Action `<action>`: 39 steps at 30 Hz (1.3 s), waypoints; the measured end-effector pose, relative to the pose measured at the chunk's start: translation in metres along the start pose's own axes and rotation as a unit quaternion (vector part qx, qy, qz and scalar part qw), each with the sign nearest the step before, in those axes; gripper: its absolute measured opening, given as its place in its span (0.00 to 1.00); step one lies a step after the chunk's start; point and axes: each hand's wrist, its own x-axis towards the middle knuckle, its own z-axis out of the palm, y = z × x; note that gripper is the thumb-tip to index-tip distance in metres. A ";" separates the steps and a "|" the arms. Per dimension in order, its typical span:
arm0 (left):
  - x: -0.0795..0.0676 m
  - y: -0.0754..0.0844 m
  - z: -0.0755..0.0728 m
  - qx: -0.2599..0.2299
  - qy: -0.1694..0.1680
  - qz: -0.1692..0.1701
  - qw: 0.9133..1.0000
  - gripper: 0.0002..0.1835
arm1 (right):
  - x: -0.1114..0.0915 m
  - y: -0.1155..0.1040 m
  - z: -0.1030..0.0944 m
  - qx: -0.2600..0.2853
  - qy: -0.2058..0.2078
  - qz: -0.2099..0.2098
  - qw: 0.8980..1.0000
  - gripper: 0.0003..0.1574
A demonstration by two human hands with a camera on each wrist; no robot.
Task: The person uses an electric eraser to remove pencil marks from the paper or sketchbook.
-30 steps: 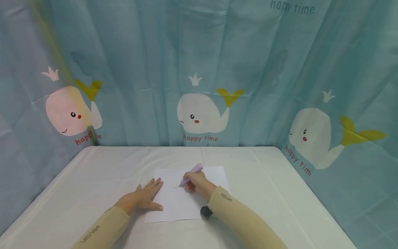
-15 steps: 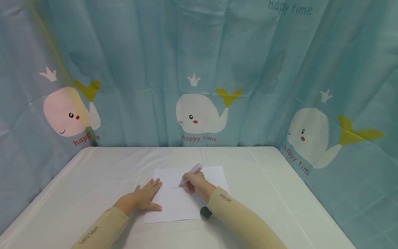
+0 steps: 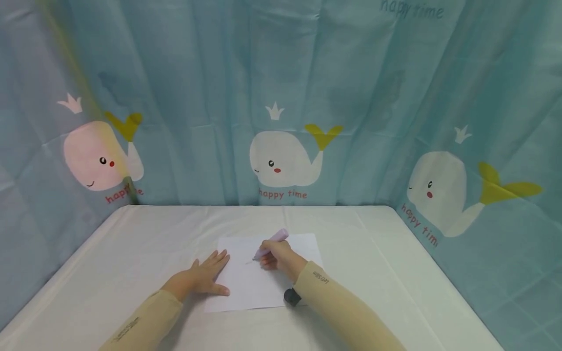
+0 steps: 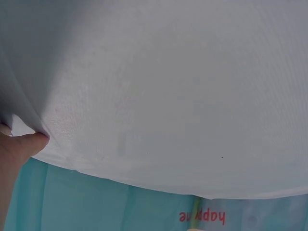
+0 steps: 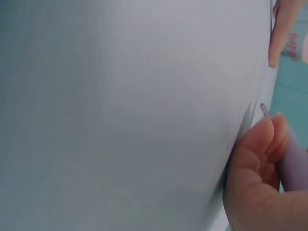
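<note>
A white sheet of paper (image 3: pixel 239 297) lies on the table, with a short faint mark (image 3: pixel 248 263) near its middle. My right hand (image 3: pixel 278 257) pinches a thick lilac pen (image 3: pixel 278 236), tilted with its thin tip at or just above the sheet beside the mark. In the right wrist view the same pen (image 5: pixel 294 161) sticks out past the bent fingers and thumb. Flat on the sheet's left edge rests my left hand (image 3: pixel 203 278), fingers spread. The left wrist view catches only part of that hand (image 4: pixel 21 147) at its edge.
A white cloth covers the table (image 3: pixel 153 234). A teal curtain (image 3: pixel 197 122) printed with whales hangs along the back and both sides. A round black object (image 3: pixel 291 296) shows under my right wrist, partly hidden by the sleeve.
The pen tip has shifted very slightly away from me, beside the faint mark. My left hand stays in place on the paper.
</note>
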 end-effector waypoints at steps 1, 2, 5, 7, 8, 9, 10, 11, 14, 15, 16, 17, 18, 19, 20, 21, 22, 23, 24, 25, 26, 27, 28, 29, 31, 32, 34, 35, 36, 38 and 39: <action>0.000 0.000 0.000 0.000 0.000 0.004 1.000 0.57 | 0.000 0.000 0.001 -0.002 0.000 0.000 1.000 0.07; 0.000 0.000 -0.001 -0.001 0.001 0.007 1.000 0.57 | 0.000 0.000 0.001 -0.004 0.002 0.000 1.000 0.07; 0.001 0.000 -0.001 -0.002 0.001 0.010 1.000 0.57 | 0.000 0.000 0.003 -0.004 0.014 -0.009 1.000 0.07; 0.001 0.001 0.000 -0.004 -0.001 0.007 1.000 0.57 | 0.000 0.000 0.005 0.000 0.021 -0.012 1.000 0.06; 0.001 0.001 0.000 -0.004 -0.001 0.006 1.000 0.57 | 0.001 0.000 0.005 0.001 0.024 -0.013 1.000 0.06; 0.001 0.001 0.000 -0.004 -0.002 0.004 1.000 0.57 | 0.001 0.000 0.005 -0.001 0.024 -0.013 1.000 0.06; 0.002 0.001 0.000 -0.004 -0.002 0.002 1.000 0.57 | 0.001 0.000 0.006 -0.004 0.023 -0.009 1.000 0.06; 0.002 0.002 -0.001 -0.004 -0.003 0.001 1.000 0.57 | 0.001 0.000 0.006 -0.006 0.022 -0.008 1.000 0.07; 0.001 0.003 -0.001 -0.002 -0.004 -0.002 1.000 0.57 | 0.001 -0.001 0.007 -0.010 0.018 -0.006 1.000 0.08; 0.001 0.003 -0.001 -0.002 -0.004 -0.002 1.000 0.57 | 0.000 -0.001 0.007 -0.012 0.017 -0.004 1.000 0.09; 0.001 0.003 -0.002 -0.002 -0.004 -0.001 1.000 0.57 | 0.000 -0.002 0.007 -0.014 0.017 -0.004 1.000 0.09; 0.001 0.003 -0.002 -0.002 -0.004 -0.001 1.000 0.57 | 0.000 -0.002 0.007 -0.015 0.018 -0.006 1.000 0.10; 0.001 0.002 -0.001 -0.001 -0.004 -0.001 1.000 0.57 | -0.001 -0.002 0.007 -0.014 0.019 -0.005 1.000 0.10; 0.001 0.002 -0.001 -0.001 -0.004 -0.001 1.000 0.57 | -0.001 -0.002 0.007 -0.016 0.020 -0.006 1.000 0.10; 0.001 0.002 -0.001 -0.001 -0.004 -0.002 1.000 0.57 | -0.001 -0.002 0.007 -0.017 0.022 -0.005 1.000 0.10; 0.001 0.002 -0.001 -0.002 -0.004 -0.001 1.000 0.57 | -0.001 -0.001 0.006 -0.020 0.023 -0.003 1.000 0.10; 0.001 0.001 0.000 -0.002 -0.004 -0.001 1.000 0.57 | 0.000 -0.001 0.006 -0.021 0.024 -0.003 0.999 0.10; 0.001 0.001 0.000 -0.002 -0.003 0.000 1.000 0.57 | 0.000 0.000 0.006 -0.021 0.025 -0.003 0.999 0.10; 0.001 0.001 0.000 -0.001 -0.003 -0.001 1.000 0.57 | -0.001 0.000 0.006 -0.018 0.027 -0.003 0.999 0.10; 0.001 0.001 0.000 -0.002 -0.003 -0.001 1.000 0.57 | -0.001 0.000 0.006 -0.019 0.027 -0.005 0.999 0.10; 0.000 0.001 0.001 -0.001 -0.003 -0.001 1.000 0.57 | -0.001 0.000 0.006 -0.020 0.026 -0.004 0.999 0.10; 0.000 0.001 0.001 -0.001 -0.003 0.000 1.000 0.57 | -0.001 0.000 0.006 -0.023 0.024 -0.005 0.999 0.11; 0.000 0.001 0.001 -0.001 -0.003 0.000 1.000 0.57 | -0.001 0.000 0.005 -0.024 0.022 -0.003 0.999 0.11; -0.001 0.000 0.001 0.000 -0.003 0.000 1.000 0.57 | -0.001 0.000 0.005 -0.023 0.023 -0.003 0.999 0.11; -0.001 0.000 0.000 -0.002 -0.002 0.001 1.000 0.57 | -0.001 0.000 0.005 -0.025 0.022 -0.003 0.999 0.11; -0.001 0.000 0.000 -0.003 -0.002 0.001 1.000 0.57 | -0.001 0.000 0.005 -0.027 0.021 -0.002 0.999 0.11; -0.001 0.000 0.000 -0.004 -0.001 0.002 1.000 0.57 | -0.001 -0.001 0.004 -0.029 0.020 0.002 0.999 0.10; -0.001 0.000 0.000 -0.004 0.000 0.002 1.000 0.57 | -0.001 -0.001 0.004 -0.028 0.020 0.002 0.999 0.10; -0.001 0.000 0.000 -0.006 0.000 0.002 1.000 0.57 | -0.001 -0.001 0.004 -0.028 0.018 0.000 0.999 0.10; 0.000 -0.001 0.000 -0.006 0.000 0.000 1.000 0.57 | -0.001 -0.001 0.004 -0.027 0.015 -0.003 1.000 0.10; 0.000 -0.001 0.000 -0.005 0.000 -0.001 1.000 0.57 | 0.000 0.000 0.003 -0.026 0.013 -0.002 1.000 0.10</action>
